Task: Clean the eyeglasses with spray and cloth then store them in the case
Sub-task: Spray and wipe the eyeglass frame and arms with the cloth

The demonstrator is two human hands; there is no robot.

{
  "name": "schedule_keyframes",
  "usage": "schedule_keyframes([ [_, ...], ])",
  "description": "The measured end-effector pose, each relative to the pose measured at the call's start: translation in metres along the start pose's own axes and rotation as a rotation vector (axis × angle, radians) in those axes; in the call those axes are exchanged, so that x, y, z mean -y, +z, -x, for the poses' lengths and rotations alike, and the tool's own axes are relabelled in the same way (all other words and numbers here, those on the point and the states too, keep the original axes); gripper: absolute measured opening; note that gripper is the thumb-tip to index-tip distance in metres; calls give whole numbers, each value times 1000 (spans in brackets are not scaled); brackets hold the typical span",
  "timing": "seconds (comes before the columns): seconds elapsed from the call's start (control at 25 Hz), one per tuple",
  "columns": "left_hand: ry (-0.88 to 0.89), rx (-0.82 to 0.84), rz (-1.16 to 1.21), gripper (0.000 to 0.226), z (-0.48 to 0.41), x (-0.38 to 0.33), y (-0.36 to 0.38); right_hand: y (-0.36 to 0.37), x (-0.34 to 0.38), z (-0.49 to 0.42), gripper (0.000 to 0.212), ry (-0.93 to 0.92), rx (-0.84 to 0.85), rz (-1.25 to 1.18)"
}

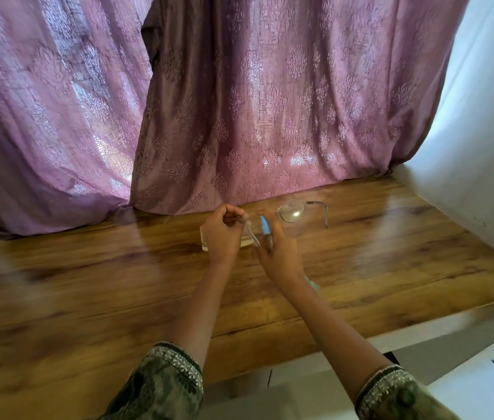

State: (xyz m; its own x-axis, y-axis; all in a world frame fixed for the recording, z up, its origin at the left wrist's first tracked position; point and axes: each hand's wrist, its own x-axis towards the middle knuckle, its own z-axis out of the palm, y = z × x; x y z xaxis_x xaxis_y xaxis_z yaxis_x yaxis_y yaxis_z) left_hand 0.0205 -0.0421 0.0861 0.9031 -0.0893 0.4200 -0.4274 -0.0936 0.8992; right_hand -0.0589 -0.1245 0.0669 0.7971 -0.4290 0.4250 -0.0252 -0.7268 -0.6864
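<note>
Blue spray (265, 229) is gripped in your right hand (279, 253). Your left hand (221, 234) pinches one temple of the glasses (292, 212), far across the table (88, 283) near the curtain (270, 116).

Risk: a one-temple pinch may let the frame swing or drop. Nozzle aim is unclear, so mist may miss the lens.

Hands are blurred. The second lens is hidden behind your right hand. A white thing (247, 241) lies under the hands; can't tell if it's case or cloth.
</note>
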Motion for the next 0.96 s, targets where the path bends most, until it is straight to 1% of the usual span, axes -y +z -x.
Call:
schedule_keyframes([
  [0.16, 5, -22, -4, 9, -1, 0, -2, -12, -5, -3, 60, 50, -116, -16],
  [0.32, -1, -35, -5, 13, -2, -1, -2, -23, -9, -10, 67, -2, -197, 55],
  [0.52, 12, -36, -25, 11, 1, -4, -2, -27, -16, -9, 59, 71, -152, 68],
  [0.68, 10, -40, -32, 11, 3, -7, -2, -27, -15, -10, 62, 68, -137, 97],
  [0.84, 11, -40, -40, 12, 3, -5, -3, -28, -17, -9, 57, 72, -145, 128],
  [0.96, 4, -45, -41, 13, 2, -3, -3, -28, -16, -7, 58, 70, -153, 101],
])
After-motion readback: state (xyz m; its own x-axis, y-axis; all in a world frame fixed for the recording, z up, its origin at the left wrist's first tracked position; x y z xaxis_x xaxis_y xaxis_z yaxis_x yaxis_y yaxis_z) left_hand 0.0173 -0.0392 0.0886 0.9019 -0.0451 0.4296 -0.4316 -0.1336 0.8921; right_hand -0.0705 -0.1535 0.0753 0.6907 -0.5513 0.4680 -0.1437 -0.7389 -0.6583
